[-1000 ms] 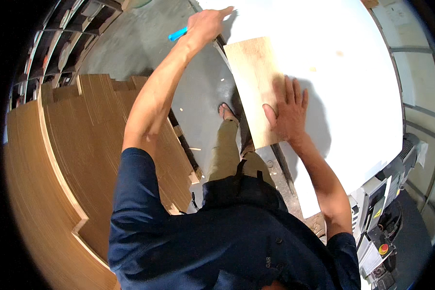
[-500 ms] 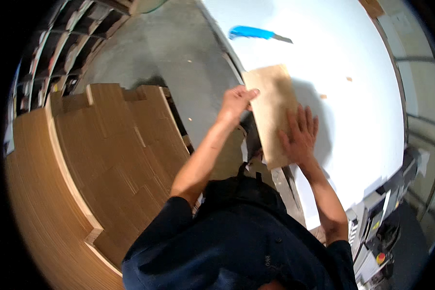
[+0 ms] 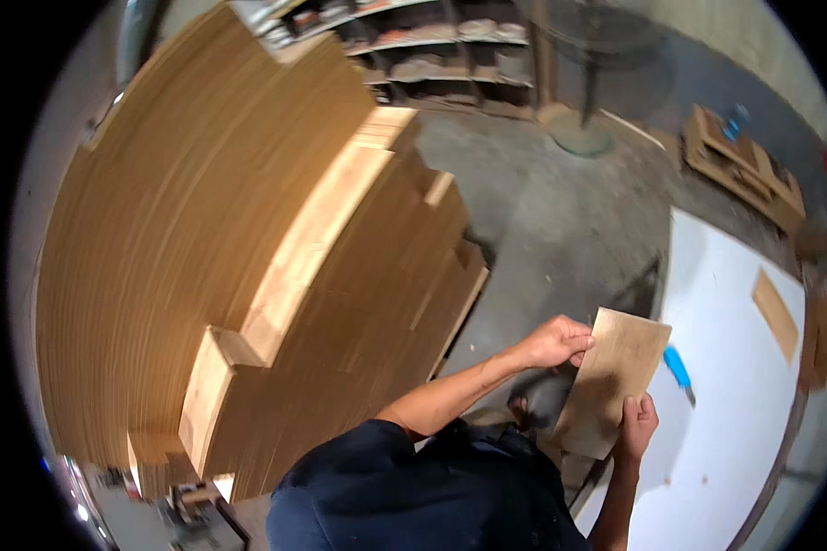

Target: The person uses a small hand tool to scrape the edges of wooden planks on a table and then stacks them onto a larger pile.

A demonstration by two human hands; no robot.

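Observation:
A thin rectangular wooden board [image 3: 618, 372] is held between my two hands, tilted over the near left edge of the white table [image 3: 717, 367]. My left hand [image 3: 559, 342] pinches its left edge close to the far corner, thumb on top. On the opposite edge, my right hand [image 3: 638, 426] grips with the thumb on the face and the fingers underneath, mostly hidden. A knife with a blue handle [image 3: 677, 365] and a dark blade lies on the table just right of the board. Farther right, another thin wooden strip [image 3: 776, 315] lies flat.
Tall stacks of brown wooden panels [image 3: 331, 386] with stepped pale edges fill the left side. Shelves [image 3: 450, 50] with packed compartments stand at the back. Beyond the table are a round-based stand [image 3: 579, 133] and a low wooden box [image 3: 742, 170] on the concrete floor.
The view has swung left toward the stacked panels. The board has come up off the white table, and my right hand has gone from lying flat on it to gripping its edge.

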